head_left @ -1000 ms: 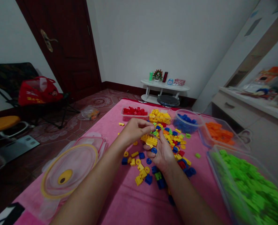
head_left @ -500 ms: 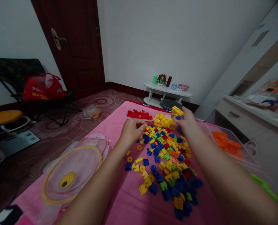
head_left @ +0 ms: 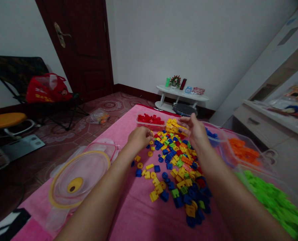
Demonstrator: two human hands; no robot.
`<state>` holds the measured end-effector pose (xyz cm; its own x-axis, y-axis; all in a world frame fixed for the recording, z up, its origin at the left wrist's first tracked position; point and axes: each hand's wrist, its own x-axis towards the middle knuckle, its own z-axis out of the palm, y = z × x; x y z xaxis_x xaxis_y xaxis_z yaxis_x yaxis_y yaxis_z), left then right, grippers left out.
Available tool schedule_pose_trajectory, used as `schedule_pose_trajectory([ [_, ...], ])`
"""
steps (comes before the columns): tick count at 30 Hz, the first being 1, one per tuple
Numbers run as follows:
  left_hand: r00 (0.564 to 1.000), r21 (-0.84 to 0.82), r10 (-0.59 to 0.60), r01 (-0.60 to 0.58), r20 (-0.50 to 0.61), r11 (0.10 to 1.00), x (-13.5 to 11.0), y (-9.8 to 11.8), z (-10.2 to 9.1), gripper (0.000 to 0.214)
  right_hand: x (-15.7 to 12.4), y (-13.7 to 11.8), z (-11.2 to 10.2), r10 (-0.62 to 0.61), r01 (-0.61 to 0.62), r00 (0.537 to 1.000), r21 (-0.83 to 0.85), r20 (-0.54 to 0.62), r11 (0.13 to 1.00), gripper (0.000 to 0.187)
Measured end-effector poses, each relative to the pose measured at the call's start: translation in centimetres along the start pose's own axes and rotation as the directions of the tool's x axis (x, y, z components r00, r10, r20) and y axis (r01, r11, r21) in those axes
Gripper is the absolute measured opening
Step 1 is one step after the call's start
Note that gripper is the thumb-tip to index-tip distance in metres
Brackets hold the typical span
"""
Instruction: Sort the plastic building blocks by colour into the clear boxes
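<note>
Your right hand (head_left: 198, 134) has come down from where it held a cluster of yellow pieces half a second ago; now it is released, fingers spread, just beside the tub of yellow bricks (head_left: 172, 123), and that cluster no longer shows in it. Your left hand (head_left: 140, 138) has stayed at the far left edge of the loose pile (head_left: 174, 160), fingers curled; you cannot tell from this view whether something is pinched in them. With your right forearm shifted, the blue bricks (head_left: 211, 133) show again in part beside it, and more of the green bricks (head_left: 271, 197) has come into sight at the lower right. As for the pile, it spreads over the pink cloth (head_left: 138, 204) on your counter, between your forearms: mostly yellow and blue pieces, with some green, red and orange among them, blocks and round wheel-like ones, thickest at the near right and thinner toward your left. Yellow bricks are heaped in their clear tub beyond it, next to the red bricks (head_left: 151, 119); orange bricks (head_left: 243, 150) lie in another tub to your right.
</note>
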<state>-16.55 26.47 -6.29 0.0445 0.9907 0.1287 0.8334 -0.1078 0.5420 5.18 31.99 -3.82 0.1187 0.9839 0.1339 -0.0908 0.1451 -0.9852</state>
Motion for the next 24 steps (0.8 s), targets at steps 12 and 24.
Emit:
schedule_pose_trajectory([
  [12, 0.964, 0.235, -0.035, -0.029, 0.263, 0.971, -1.0, 1.1, 2.6, 0.035, 1.6, 3.1, -4.1, -0.203, 0.187, 0.975, -0.84, 0.094, 0.51, 0.02],
  [24, 0.972, 0.223, -0.014, -0.039, 0.234, 0.974, -1.0, 0.9, 3.4, 0.032, 9.9, 3.6, -3.6, -0.04, 0.178, 0.984, -0.953, 0.174, 0.245, 0.037],
])
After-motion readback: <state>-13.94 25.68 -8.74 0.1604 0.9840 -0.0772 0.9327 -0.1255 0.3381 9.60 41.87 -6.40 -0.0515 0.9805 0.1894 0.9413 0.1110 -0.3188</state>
